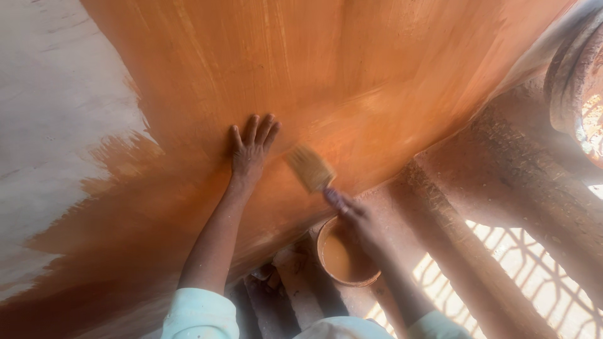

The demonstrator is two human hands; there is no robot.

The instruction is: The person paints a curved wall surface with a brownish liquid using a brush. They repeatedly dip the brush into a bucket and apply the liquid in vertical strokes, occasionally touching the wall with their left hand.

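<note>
A large flat board [352, 81] coated in wet orange-brown stain fills most of the frame; its far left part is bare and pale.

The left hand [250, 149] lies open, fingers spread, flat on the board at centre. Just right of it, the right hand [352, 216] grips a blurred brush [309, 168] against the stained surface. Below, at lower centre, a round pot [342, 254] of orange-brown stain stands beside stained timber supports [502, 182].

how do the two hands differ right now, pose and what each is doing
The left hand lies flat on the orange-coated board, fingers spread, holding nothing; the right hand is closed around a brush. The left hand looks sharp, the right hand and brush blurred. The left rests on the board, the right hangs above a round tub of brown liquid. Both arms wear pale sleeves.
</note>
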